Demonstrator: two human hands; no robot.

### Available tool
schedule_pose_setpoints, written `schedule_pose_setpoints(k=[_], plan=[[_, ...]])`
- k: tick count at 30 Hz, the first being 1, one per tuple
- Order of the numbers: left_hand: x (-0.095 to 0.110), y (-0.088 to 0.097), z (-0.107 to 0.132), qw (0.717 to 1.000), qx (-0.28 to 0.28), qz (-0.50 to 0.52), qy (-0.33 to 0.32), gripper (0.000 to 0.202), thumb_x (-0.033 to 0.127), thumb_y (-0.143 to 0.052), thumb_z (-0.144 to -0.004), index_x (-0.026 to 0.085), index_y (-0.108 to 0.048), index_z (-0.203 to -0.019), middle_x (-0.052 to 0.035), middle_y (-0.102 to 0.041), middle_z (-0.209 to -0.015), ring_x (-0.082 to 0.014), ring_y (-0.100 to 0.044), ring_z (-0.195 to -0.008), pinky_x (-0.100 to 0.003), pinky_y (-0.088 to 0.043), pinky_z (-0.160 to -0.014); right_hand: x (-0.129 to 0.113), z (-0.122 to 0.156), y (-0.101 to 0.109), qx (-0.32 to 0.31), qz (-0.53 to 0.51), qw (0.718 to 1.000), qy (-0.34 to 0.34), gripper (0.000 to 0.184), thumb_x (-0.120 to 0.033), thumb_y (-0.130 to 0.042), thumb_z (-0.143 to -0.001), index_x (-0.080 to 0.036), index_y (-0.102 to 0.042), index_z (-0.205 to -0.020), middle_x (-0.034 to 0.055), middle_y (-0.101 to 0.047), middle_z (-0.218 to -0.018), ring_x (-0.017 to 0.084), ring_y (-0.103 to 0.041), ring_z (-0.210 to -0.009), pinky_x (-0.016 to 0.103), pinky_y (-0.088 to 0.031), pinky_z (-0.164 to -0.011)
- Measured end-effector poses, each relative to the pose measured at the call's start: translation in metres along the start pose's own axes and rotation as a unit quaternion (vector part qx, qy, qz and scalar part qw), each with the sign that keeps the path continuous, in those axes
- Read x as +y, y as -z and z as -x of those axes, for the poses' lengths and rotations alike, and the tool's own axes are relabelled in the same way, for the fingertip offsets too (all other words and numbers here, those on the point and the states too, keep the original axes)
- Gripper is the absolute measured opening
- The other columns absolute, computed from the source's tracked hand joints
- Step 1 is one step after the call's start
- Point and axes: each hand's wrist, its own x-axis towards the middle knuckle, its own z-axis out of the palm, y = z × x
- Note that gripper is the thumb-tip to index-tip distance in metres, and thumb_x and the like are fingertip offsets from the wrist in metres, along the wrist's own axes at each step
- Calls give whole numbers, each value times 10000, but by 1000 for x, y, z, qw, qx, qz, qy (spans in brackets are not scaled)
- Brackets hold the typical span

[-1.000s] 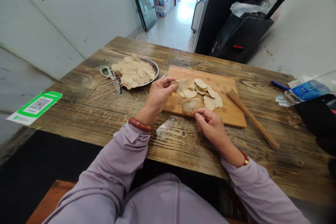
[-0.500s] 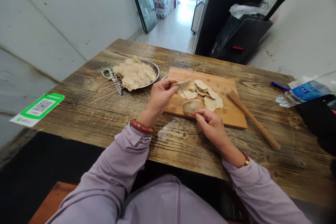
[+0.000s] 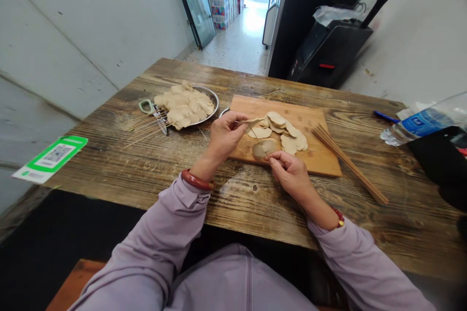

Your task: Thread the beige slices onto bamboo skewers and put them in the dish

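Observation:
My left hand (image 3: 226, 137) pinches a thin beige slice (image 3: 255, 121) by its edge above the cutting board (image 3: 242, 103). In my right hand (image 3: 290, 171) is the lower part of a thin wooden skewer (image 3: 268, 155), gripped between thumb and fingers. Another round slice (image 3: 263, 148) is threaded on that skewer, just past my right fingertips. The skewer's upper end reaches the slice in my left hand; whether it pierces it I cannot tell. Behind my hands, a pile of loose slices (image 3: 288, 131) lies on the board.
Left of the board, a metal plate (image 3: 215, 102) bears heaped skewered slices (image 3: 184, 104), with scissors (image 3: 159, 115) beside it. A bundle of skewers (image 3: 352, 165) rests across the board's right edge. Farther right lies a water bottle (image 3: 419, 124). A QR-code card (image 3: 53, 158) sits at the left edge.
The slice in my left hand has tilted flatter and shows more edge-on. My right hand keeps its hold on the skewer. The whole view has shifted slightly.

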Motion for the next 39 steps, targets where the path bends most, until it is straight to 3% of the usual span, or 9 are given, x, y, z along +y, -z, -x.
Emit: schedule_pose_setpoints(k=[3, 8, 18, 27, 39], plan=[[0, -2, 2, 1000, -10, 8, 5, 100, 214, -796, -721, 173, -756, -803, -27, -719, -815, -143, -616, -755, -248, -496, -709, 0, -1, 0, 2, 7, 1000, -1, 222, -409, -605, -878, -208, -700, -880, -44, -502, -540, 142, -486, -508, 257, -341, -477], [4, -3, 3, 991, -19, 97, 85, 194, 274, -840, -700, 162, -732, -815, -4, -686, -759, -114, -592, -688, -235, -486, -676, -2, 0, 1, 1, 7, 1000, 12, 240, -405, -578, -904, -201, -704, -908, -38, -517, -552, 139, -479, -515, 254, -334, -481], [10, 3, 2, 953, -44, 236, 187, 238, 199, -869, -632, 140, -710, -799, 24, -619, -692, -56, -496, -585, -186, -396, -560, -3, 0, 4, 9, 48, 997, 51, 218, -349, -576, -908, -186, -720, -911, -29, -554, -560, 140, -527, -535, 254, -378, -511], [12, 4, 1, 926, -26, 275, 259, 165, 197, -837, -686, 135, -722, -787, -10, -687, -755, -83, -591, -649, -189, -425, -567, -1, 0, 5, 22, 71, 995, 72, 209, -331, -576, -911, -194, -733, -914, -24, -585, -561, 149, -574, -543, 264, -438, -541], [14, 2, 1, 909, -45, 290, 296, 178, 199, -821, -704, 132, -660, -666, 16, -617, -660, -67, -523, -568, -194, -446, -534, 2, 1, 8, 34, 100, 989, 103, 203, -313, -589, -930, -185, -747, -939, 3, -657, -614, 179, -666, -618, 299, -531, -642]])
